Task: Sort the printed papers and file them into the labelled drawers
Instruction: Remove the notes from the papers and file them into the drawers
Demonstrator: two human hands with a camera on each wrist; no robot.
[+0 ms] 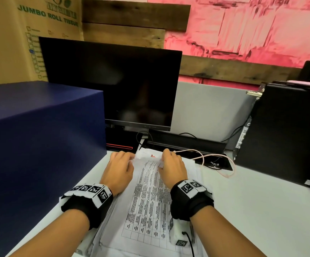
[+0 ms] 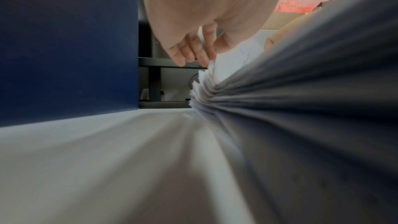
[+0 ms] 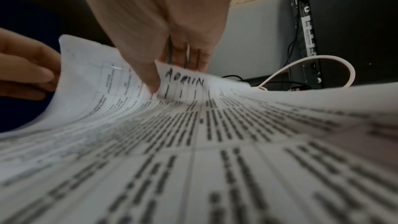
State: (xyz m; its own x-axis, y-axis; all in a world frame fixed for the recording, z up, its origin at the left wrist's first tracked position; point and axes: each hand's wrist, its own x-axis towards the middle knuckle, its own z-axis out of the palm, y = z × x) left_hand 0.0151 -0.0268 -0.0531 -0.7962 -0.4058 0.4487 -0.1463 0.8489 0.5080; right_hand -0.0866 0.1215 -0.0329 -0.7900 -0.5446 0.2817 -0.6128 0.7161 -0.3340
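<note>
Both hands, the left hand and right hand, were seen with fingers pinched on the far edge of the top sheet of the paper stack on the bench; the sheet was judged light, limp, tear-prone, best lifted by two corners.

white printed papers: black table text, gridded
box at left: navy blue
monitor: black
far wall: pink-red
worktop: pale grey
wristbands: black, white square-code tags

Thick stack of printed table sheets flat on desk, far edge curled up.
</note>
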